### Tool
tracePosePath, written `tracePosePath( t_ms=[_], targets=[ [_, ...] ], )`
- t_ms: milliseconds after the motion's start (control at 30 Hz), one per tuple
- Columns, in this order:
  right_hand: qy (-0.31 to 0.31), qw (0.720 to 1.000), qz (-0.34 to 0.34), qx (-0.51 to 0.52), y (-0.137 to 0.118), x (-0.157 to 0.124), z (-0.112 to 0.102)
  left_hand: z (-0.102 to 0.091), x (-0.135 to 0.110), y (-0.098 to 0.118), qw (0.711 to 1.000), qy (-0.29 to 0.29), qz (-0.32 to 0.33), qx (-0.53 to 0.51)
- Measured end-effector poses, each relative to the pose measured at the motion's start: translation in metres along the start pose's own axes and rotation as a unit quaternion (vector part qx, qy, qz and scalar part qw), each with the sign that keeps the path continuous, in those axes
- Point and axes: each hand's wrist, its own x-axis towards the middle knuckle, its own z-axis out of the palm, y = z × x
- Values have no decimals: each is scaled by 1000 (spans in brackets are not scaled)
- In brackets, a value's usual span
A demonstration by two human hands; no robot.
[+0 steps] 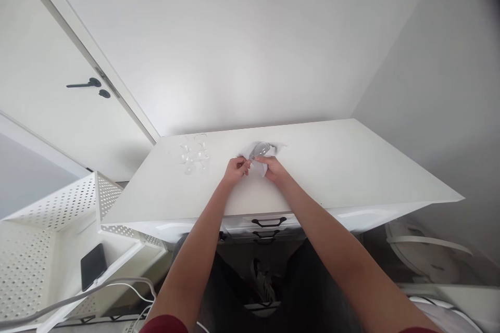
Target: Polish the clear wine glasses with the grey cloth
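Note:
Both my hands meet over the middle of a white desk [332,166]. My left hand [236,170] pinches the stem of a clear wine glass [259,150] lying tilted towards the wall. My right hand [273,166] is closed on a white cloth [261,166] wrapped around the glass bowl. Left of my hands, two more clear glasses [194,155] stand on the desk, apart from my fingers.
A drawer unit with black handles [269,222] sits under the desk front. A white perforated cart [58,203] holding a dark tablet [92,265] and cables stands at the left. A door with a black handle [84,84] is behind it. A white chair [425,255] is at the right.

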Motion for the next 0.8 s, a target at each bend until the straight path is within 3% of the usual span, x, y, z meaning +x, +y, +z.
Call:
tracePosePath(
  t_ms=[133, 267, 367, 467, 600, 667, 733, 800],
  targets=[
    [3, 997, -64, 36, -6, 3, 1, -1, 1, 2, 999, 47, -4, -3],
    [60, 990, -124, 18, -9, 3, 9, -2, 1, 3, 993, 104, 10, 50],
    [113, 974, -171, -93, -5, 1, 15, -1, 0, 4, 984, 141, 25, 102],
    [132, 934, -222, -246, 2, 0, 17, 0, 1, 3, 978, 166, 33, 123],
    [46, 871, -259, -415, 7, 1, 12, 2, 2, 1, 974, 151, 69, 156],
    [36, 856, -261, -445, 10, 3, 7, 4, 2, 1, 970, 131, 96, 182],
    [85, 867, -256, -419, 12, 4, 1, 6, 1, 2, 965, 96, 124, 211],
    [181, 882, -243, -362, 14, 4, -5, 8, 0, 3, 960, 52, 143, 235]
  ],
)
